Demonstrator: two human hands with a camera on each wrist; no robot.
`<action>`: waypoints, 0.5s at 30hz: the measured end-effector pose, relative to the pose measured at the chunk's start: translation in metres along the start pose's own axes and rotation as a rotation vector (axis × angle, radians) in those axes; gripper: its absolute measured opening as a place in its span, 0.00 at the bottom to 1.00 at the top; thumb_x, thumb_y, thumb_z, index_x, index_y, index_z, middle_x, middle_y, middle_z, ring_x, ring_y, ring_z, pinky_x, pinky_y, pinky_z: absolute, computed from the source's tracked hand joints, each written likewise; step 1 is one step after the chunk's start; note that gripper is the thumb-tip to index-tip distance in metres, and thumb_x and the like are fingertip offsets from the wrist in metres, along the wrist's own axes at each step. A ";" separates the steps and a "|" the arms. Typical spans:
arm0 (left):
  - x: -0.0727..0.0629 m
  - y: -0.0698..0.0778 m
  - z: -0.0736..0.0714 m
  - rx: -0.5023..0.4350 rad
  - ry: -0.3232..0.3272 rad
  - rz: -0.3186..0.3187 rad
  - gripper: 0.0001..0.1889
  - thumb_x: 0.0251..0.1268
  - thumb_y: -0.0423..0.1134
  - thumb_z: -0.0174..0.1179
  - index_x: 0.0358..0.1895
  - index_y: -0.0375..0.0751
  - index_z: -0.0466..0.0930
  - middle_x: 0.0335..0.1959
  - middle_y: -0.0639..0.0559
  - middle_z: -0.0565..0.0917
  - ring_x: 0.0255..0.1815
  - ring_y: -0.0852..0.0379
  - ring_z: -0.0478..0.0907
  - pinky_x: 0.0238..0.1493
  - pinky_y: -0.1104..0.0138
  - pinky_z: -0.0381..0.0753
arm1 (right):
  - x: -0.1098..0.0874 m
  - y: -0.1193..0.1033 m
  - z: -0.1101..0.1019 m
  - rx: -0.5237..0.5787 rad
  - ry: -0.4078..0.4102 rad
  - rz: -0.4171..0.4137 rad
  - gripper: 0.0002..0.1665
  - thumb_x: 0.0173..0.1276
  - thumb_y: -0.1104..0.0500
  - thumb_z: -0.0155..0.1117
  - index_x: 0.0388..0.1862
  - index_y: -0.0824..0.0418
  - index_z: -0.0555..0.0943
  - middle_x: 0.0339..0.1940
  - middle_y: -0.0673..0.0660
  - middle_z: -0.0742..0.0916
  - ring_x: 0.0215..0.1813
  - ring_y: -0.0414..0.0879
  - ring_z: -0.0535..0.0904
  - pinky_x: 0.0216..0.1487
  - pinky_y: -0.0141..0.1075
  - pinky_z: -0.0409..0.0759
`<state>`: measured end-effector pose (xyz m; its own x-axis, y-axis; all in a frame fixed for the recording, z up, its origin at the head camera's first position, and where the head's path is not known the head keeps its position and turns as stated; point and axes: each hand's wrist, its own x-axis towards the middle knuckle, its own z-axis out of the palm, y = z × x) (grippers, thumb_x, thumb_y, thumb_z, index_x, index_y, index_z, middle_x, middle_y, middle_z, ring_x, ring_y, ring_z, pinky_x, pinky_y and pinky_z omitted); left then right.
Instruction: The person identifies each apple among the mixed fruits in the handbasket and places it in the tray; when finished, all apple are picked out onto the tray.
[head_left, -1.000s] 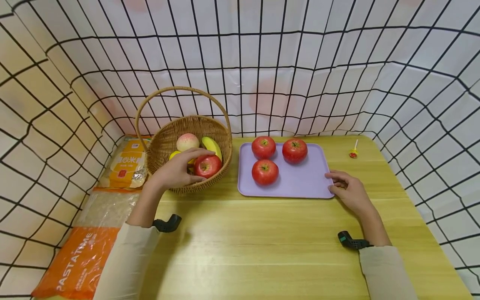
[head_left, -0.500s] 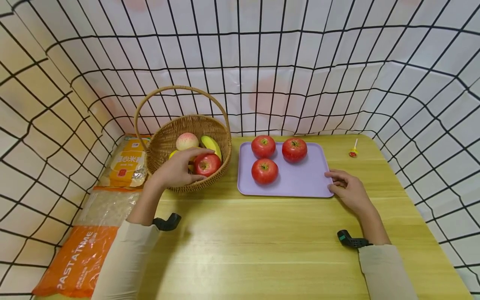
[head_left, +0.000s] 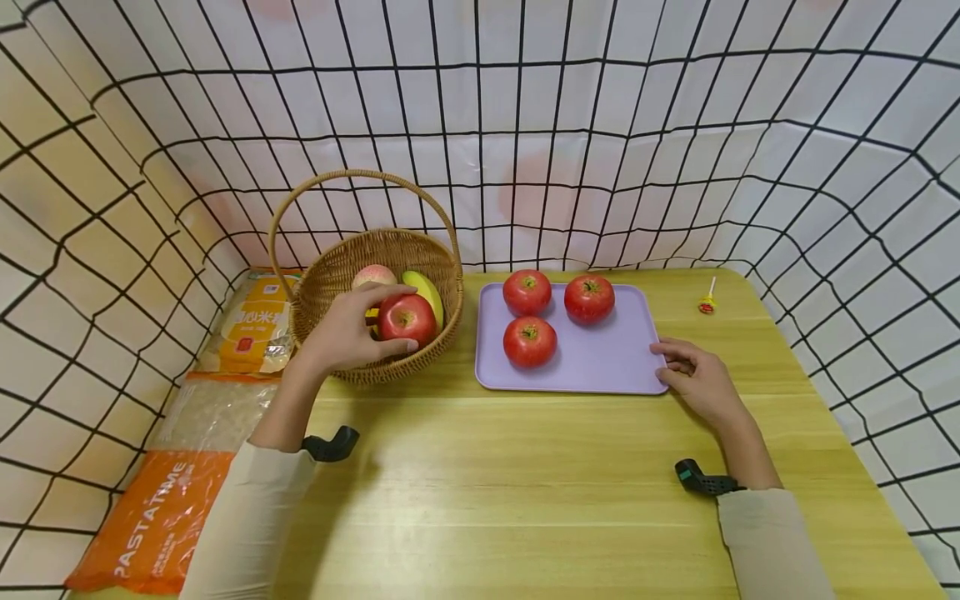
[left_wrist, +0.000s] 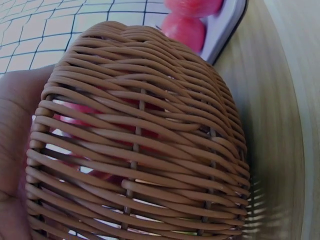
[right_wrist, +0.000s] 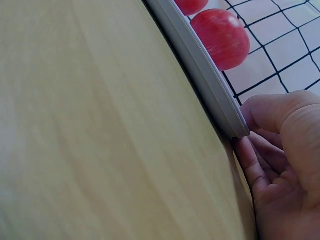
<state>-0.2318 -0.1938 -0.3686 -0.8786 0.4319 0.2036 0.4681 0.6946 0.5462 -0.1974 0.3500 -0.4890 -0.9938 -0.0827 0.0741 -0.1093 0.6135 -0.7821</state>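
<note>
With its thumb on the near side and fingers on the far side, my left hand (head_left: 339, 330) grips a red apple (head_left: 407, 322) inside the wicker basket (head_left: 318, 293). Behind that apple lie a banana (head_left: 424, 292) and a pinkish peach (head_left: 372, 276), partly covered by the hand. Something yellow shows between hand and apple, mostly hidden. In the left wrist view the basket's woven wall (left_wrist: 140, 125) blocks most of the apple. My right hand (head_left: 701, 381) pinches the right edge of a purple tray (head_left: 600, 358), thumb and fingers at its rim in the right wrist view.
On the tray sit three red apples, one at the back left (head_left: 527, 292), one at the back right (head_left: 589, 300), one in front (head_left: 529, 342). A lollipop (head_left: 707, 303) lies right of the tray. Food packages (head_left: 161, 517) line the table's left side. A gridded curtain surrounds the table.
My left hand has shifted slightly up and left with the apple, which now covers more of the basket's middle. The right hand and the tray stay where they were.
</note>
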 end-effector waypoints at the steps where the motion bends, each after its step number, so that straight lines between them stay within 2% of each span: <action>1: 0.000 0.000 0.000 -0.008 0.010 -0.006 0.40 0.52 0.52 0.80 0.70 0.50 0.76 0.66 0.42 0.79 0.61 0.43 0.80 0.54 0.46 0.85 | 0.000 0.000 0.000 -0.003 -0.001 -0.002 0.23 0.74 0.63 0.65 0.66 0.68 0.80 0.72 0.70 0.76 0.53 0.29 0.73 0.48 0.10 0.71; 7: -0.004 0.004 -0.001 -0.103 0.069 -0.053 0.40 0.52 0.50 0.80 0.70 0.52 0.76 0.69 0.41 0.72 0.60 0.42 0.80 0.48 0.49 0.89 | 0.002 -0.003 -0.002 -0.008 -0.009 0.000 0.23 0.75 0.61 0.65 0.66 0.67 0.80 0.73 0.70 0.76 0.54 0.29 0.73 0.48 0.11 0.71; 15: -0.005 0.014 0.003 -0.182 0.174 -0.076 0.37 0.51 0.50 0.80 0.67 0.57 0.77 0.66 0.50 0.75 0.56 0.46 0.82 0.43 0.54 0.91 | 0.001 0.001 0.000 -0.027 0.000 0.005 0.23 0.75 0.63 0.64 0.66 0.68 0.79 0.72 0.70 0.76 0.53 0.33 0.74 0.47 0.10 0.70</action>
<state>-0.2202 -0.1845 -0.3647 -0.9210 0.2662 0.2843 0.3891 0.5997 0.6992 -0.1980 0.3506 -0.4891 -0.9943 -0.0799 0.0699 -0.1048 0.6350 -0.7654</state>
